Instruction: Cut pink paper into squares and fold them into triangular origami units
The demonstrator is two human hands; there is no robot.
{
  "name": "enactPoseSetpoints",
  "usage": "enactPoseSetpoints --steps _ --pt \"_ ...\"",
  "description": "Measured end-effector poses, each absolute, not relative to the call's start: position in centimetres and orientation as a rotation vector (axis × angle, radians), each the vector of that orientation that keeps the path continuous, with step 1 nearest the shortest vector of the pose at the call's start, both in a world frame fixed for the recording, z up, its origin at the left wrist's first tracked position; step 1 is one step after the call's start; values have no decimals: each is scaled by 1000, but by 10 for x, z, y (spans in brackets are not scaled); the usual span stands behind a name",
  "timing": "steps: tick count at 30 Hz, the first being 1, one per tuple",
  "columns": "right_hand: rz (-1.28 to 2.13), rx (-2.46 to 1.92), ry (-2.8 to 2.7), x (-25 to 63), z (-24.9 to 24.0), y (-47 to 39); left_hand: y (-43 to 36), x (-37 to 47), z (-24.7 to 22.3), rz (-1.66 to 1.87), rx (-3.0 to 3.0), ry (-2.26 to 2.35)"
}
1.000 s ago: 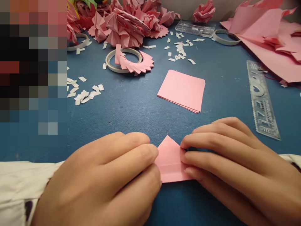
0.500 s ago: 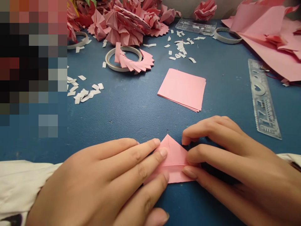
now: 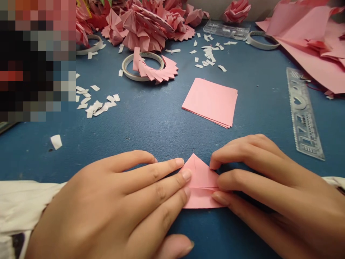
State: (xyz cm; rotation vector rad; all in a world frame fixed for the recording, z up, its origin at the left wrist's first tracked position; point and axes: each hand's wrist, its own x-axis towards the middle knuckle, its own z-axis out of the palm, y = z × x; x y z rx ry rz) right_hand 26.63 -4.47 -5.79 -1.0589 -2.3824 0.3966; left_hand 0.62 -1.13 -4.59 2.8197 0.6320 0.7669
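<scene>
We press our left hand (image 3: pixel 113 208) and right hand (image 3: pixel 269 190) flat on the paper piece (image 3: pixel 201 183), its point folded; a stack of squares (image 3: pixel 210 102) waits unfolded.

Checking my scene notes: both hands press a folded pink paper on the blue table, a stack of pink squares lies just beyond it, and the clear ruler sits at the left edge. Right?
One thing is off: the clear ruler lies at the right, not the left, as the head view shows. The rest holds: the left hand and right hand press the folded pink paper on the blue table, with the stack of pink squares just beyond.
</scene>
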Motion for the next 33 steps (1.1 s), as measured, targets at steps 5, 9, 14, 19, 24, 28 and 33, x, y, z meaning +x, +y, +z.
enactPoseSetpoints --steps 5,9,14,19,24,28,33 --pt "373 -988 -2346 264 -60 -46 -11 6 -47 765 2832 612" --pt "345 -982 -2353 263 -58 -44 -10 3 -47 749 2869 594" --pt "345 -1037 -2383 264 -58 -45 -12 6 -49 671 2949 619" --pt "339 -1018 -2382 264 -58 -45 -16 17 -50 566 2932 731" --pt "336 -1021 -2373 263 -58 -44 -14 10 -50 580 2933 720" --pt "307 -1030 -2381 263 -59 -44 -11 1 -49 695 2975 603" --pt "300 -1054 -2392 263 -58 -45 -8 1 -49 771 2933 605"
